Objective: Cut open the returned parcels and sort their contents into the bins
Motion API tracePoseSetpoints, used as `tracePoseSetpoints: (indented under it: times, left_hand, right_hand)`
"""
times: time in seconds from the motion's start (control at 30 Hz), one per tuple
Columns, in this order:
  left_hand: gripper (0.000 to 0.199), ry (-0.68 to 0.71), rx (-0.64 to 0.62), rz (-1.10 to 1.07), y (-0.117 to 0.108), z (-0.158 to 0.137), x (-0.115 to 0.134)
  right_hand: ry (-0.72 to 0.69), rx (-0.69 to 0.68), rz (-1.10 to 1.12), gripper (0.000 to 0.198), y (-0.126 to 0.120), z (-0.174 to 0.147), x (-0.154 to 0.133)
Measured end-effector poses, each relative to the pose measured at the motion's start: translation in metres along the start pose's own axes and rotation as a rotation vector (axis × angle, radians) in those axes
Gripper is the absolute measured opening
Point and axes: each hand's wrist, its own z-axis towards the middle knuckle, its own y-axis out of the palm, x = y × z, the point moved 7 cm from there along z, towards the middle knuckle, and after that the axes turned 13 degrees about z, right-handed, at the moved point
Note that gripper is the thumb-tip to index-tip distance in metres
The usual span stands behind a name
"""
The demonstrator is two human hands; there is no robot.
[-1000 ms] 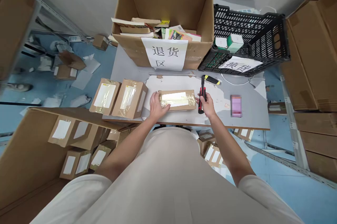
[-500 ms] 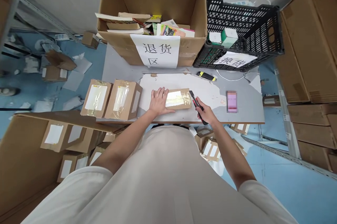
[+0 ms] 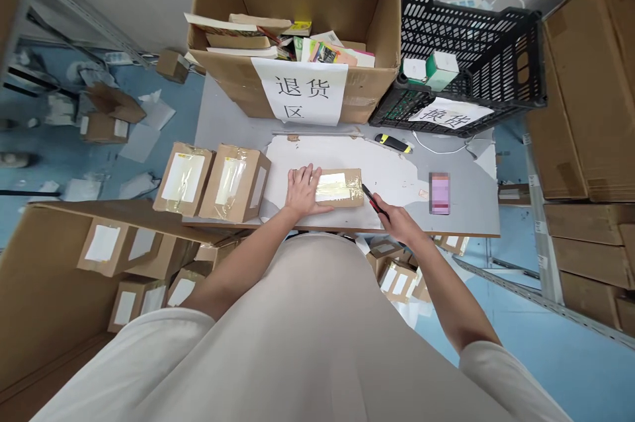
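A small taped cardboard box (image 3: 353, 189) with a white label lies on the table in front of me. My left hand (image 3: 302, 192) rests on its left end, fingers spread flat. In my right hand (image 3: 401, 219) is a black and red utility knife (image 3: 373, 200), gripped by its handle. The knife's front end points at the box's right edge; whether they touch I cannot tell. A yellow and black utility knife (image 3: 393, 143) lies farther back on the table.
Two taped boxes (image 3: 185, 178) stand on the table's left. Behind are a large carton (image 3: 223, 78) of books and a black crate (image 3: 506, 71) with small boxes. A pixelated pink item (image 3: 439, 193) lies right. A carton (image 3: 44, 303) of parcels stands lower left.
My right hand has turned the utility knife so it slants more toward the box's right edge, and has shifted slightly right. My left hand stays on the box. The view has shifted slightly.
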Motion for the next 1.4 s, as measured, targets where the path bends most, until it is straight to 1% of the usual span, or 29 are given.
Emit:
tracePoseSetpoints:
  times: [0.17,0.27,0.37,0.43,0.47,0.57,0.63,0.67,0.7,0.77,0.83,0.87,0.9,0.97,1.03,1.1,1.17,1.23,1.3,1.33,1.4]
  left_hand:
    - [0.108,0.017,0.017,-0.001,-0.002,-0.001,0.001]
    - [0.106,0.013,0.014,0.001,-0.002,-0.001,0.001]
    - [0.105,0.017,0.015,0.01,-0.002,-0.002,0.001]
    - [0.105,0.021,0.017,0.012,-0.002,-0.001,0.002]
    - [0.104,0.018,0.016,0.012,-0.002,-0.001,0.002]
    - [0.103,-0.024,0.009,0.002,-0.001,0.002,0.0]
    - [0.104,-0.04,0.007,-0.01,0.0,0.003,0.0]
    - [0.106,-0.041,0.005,-0.014,0.0,0.003,0.001]
    - [0.106,-0.039,0.004,-0.016,0.0,0.003,0.001]
    - [0.108,-0.038,0.009,-0.007,0.0,0.002,0.001]
    - [0.108,-0.028,0.02,0.013,-0.002,0.003,0.001]
    - [0.107,-0.015,0.023,0.024,-0.003,0.004,0.001]
    - [0.107,0.001,0.022,0.034,-0.003,0.005,0.0]
    - [0.103,0.04,0.017,0.052,-0.005,0.008,0.0]
    - [0.096,0.089,0.023,0.068,-0.006,0.006,0.001]
    - [0.083,0.151,0.047,0.079,-0.005,-0.001,0.007]
    - [0.062,0.2,0.087,0.081,-0.001,-0.015,0.015]
    - [0.047,0.201,0.129,0.08,0.005,-0.029,0.023]
    - [0.044,0.174,0.159,0.083,0.012,-0.041,0.027]
    - [0.045,0.164,0.167,0.082,0.016,-0.044,0.027]
    - [0.049,0.165,0.171,0.068,0.023,-0.048,0.027]
  right_hand:
    - [0.02,0.072,-0.054,0.06,0.017,-0.019,-0.004]
    - [0.07,0.139,-0.082,0.059,0.028,-0.027,-0.006]
    - [0.107,0.198,-0.062,0.06,0.035,-0.031,-0.009]
    - [0.135,0.227,-0.002,0.059,0.041,-0.035,-0.008]
    - [0.152,0.223,0.067,0.058,0.046,-0.038,-0.005]
    - [0.211,0.156,0.33,0.055,0.07,-0.055,0.005]
    - [0.252,0.153,0.403,0.054,0.078,-0.072,0.016]
    - [0.274,0.195,0.379,0.055,0.076,-0.08,0.022]
    - [0.295,0.242,0.3,0.057,0.071,-0.087,0.027]
    - [0.324,0.363,0.128,0.06,0.054,-0.093,0.037]
    - [0.337,0.456,-0.002,0.062,0.037,-0.083,0.043]
    - [0.347,0.487,-0.034,0.063,0.032,-0.073,0.047]
    - [0.359,0.488,-0.052,0.064,0.029,-0.059,0.051]
    - [0.401,0.461,-0.079,0.066,0.032,-0.026,0.064]
    - [0.422,0.42,-0.098,0.07,0.043,0.005,0.078]
    - [0.428,0.432,-0.115,0.072,0.054,0.027,0.09]
    - [0.417,0.477,-0.117,0.07,0.063,0.037,0.1]
    - [0.398,0.487,-0.102,0.068,0.072,0.04,0.106]
    - [0.387,0.44,-0.102,0.066,0.077,0.039,0.11]
    - [0.378,0.414,-0.111,0.065,0.076,0.039,0.109]
    - [0.325,0.421,-0.131,0.062,0.062,0.041,0.099]
